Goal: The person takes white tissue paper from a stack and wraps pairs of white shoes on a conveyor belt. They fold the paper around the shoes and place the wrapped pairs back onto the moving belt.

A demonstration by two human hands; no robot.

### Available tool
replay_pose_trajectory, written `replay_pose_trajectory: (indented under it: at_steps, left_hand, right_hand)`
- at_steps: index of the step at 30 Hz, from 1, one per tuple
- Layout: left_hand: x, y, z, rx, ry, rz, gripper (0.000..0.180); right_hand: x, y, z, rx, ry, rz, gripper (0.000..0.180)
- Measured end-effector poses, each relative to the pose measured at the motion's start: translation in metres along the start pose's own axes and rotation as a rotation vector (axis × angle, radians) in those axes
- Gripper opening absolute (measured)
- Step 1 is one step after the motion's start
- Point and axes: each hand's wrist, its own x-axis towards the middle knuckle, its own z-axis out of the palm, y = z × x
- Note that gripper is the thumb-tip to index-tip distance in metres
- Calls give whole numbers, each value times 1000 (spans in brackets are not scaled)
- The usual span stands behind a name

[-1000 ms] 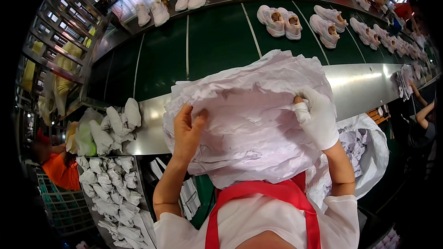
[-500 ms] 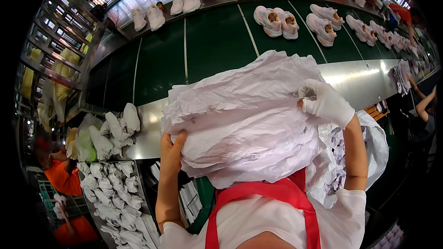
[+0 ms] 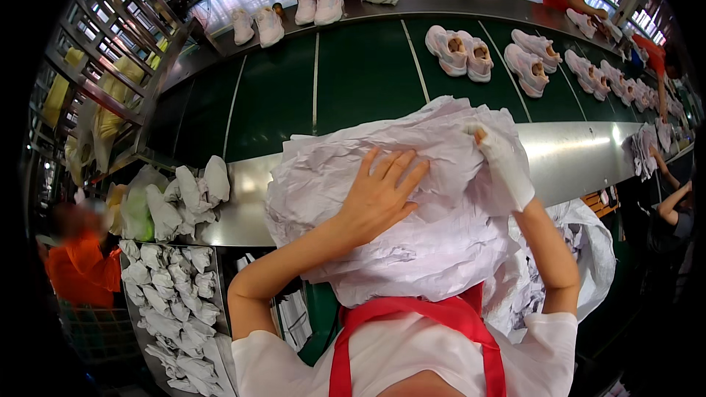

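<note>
A big crumpled stack of white tissue paper (image 3: 412,235) rests against my chest at the near edge of the metal counter (image 3: 573,151). My left hand (image 3: 379,195) lies flat on top of the stack with its fingers spread. My right hand (image 3: 504,162), in a white glove, pinches the paper's upper right corner. My red apron straps show below the stack.
A dark green conveyor belt (image 3: 360,81) carries pairs of pale pink shoes (image 3: 462,50). Across it, a person's hands hold white shoes (image 3: 320,6). Paper wads (image 3: 187,191) lie left on the counter, more fill a bin (image 3: 173,309) below. A paper-filled bag (image 3: 581,257) hangs right.
My left hand came from the stack's left edge onto its top and now presses flat. My gloved right hand shifted along the upper right corner. The shoes on the belt drifted.
</note>
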Motion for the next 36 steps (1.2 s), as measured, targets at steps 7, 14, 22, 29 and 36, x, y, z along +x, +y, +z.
replay_pose_trajectory:
  at_steps: [7,14,22,29,36]
  left_hand:
    - [-7,-5,30,-56,-60,-86,83]
    - [-11,-7,23,-50,-107,-169,79]
    - [-19,-16,41,-38,-119,-218,77]
    - [-19,-14,45,-37,-121,-208,78]
    - [-24,-19,39,31,-151,-359,83]
  right_hand:
    - [-27,6,26,-336,23,112,69]
    - [-36,2,8,-431,208,140,27]
    - [-58,8,-45,-555,273,273,17]
    - [-66,-49,30,-738,372,-269,42]
    - [15,55,35,-1521,141,-447,63]
